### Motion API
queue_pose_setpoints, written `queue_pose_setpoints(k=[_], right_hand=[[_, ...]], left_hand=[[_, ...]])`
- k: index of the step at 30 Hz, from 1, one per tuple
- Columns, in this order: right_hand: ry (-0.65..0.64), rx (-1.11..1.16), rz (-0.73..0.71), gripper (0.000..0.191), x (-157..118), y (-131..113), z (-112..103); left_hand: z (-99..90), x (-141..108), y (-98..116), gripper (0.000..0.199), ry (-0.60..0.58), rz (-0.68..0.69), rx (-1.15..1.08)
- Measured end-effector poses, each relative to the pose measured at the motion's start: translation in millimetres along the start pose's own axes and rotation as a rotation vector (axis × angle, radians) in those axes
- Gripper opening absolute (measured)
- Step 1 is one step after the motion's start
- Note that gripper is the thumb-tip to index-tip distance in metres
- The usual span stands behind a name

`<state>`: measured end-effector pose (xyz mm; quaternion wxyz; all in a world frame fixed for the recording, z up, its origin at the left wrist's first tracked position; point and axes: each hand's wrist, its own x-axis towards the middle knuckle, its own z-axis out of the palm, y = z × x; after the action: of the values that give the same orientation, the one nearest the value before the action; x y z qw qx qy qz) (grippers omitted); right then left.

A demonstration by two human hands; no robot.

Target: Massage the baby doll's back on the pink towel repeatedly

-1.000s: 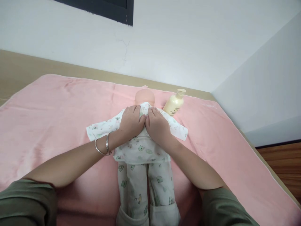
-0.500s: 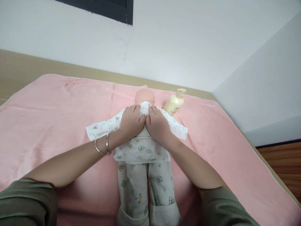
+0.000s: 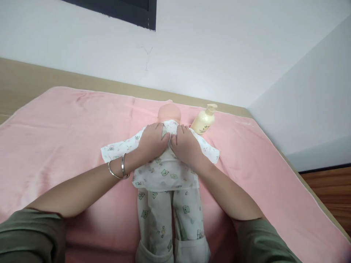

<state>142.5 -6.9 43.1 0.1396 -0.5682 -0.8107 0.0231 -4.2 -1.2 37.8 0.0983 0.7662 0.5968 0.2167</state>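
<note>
A baby doll (image 3: 169,111) in a white printed top (image 3: 167,175) and matching trousers (image 3: 157,219) lies lengthwise before me, its smooth head at the far end and its face out of sight. My left hand (image 3: 153,140) rests flat on the left side of the upper back, fingers stretched toward the shoulder. Mirroring it, my right hand (image 3: 186,144) lies flat on the right side. The thumbs point inward and nearly meet at the middle. Both palms are hidden against the cloth. Two silver bangles (image 3: 123,166) circle my left wrist.
A cream pump bottle (image 3: 203,119) stands to the right of the doll's head. Under everything spreads a pink blanket (image 3: 74,135) on a wooden surface (image 3: 22,78). Behind is a white wall (image 3: 197,54) with a dark frame (image 3: 131,12). Brown wood (image 3: 329,190) shows at lower right.
My right hand has shifted slightly outward to the right, so the gap between the hands is a little wider. My left hand has barely moved.
</note>
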Motion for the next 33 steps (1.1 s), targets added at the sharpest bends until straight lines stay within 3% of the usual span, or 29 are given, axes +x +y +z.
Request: queue_pose_setpoints(k=[4,9,13,19,22,28,33], right_hand=[[0.049,0.014,-0.019,0.053,-7.4,-5.3,-0.1],[-0.043,0.163,0.057,0.038,18.5,19.3,2.5],[-0.058,0.168,0.065,0.043,29.5,29.1,4.3],[-0.019,-0.007,0.022,0.052,-0.7,-1.9,0.9],[0.011,-0.005,0.009,0.058,-12.3,-12.0,-1.0],[-0.032,0.151,0.040,0.034,17.9,16.4,-0.1],[-0.053,0.132,0.042,0.034,30.6,27.8,2.1]], left_hand=[[0.5,2.5,-2.8,0.028,-0.007,-0.002,0.028],[10.6,-23.3,11.1,0.046,0.130,0.109,0.113],[12.4,-30.7,16.3,0.053,0.138,0.109,0.093],[8.6,-0.9,-3.8,0.031,0.077,0.026,-0.051],[10.7,6.1,-10.2,0.032,0.090,-0.020,-0.105],[16.3,-18.6,5.1,0.044,0.217,0.123,-0.028],[16.5,-21.2,8.2,0.046,0.221,0.108,-0.058]])
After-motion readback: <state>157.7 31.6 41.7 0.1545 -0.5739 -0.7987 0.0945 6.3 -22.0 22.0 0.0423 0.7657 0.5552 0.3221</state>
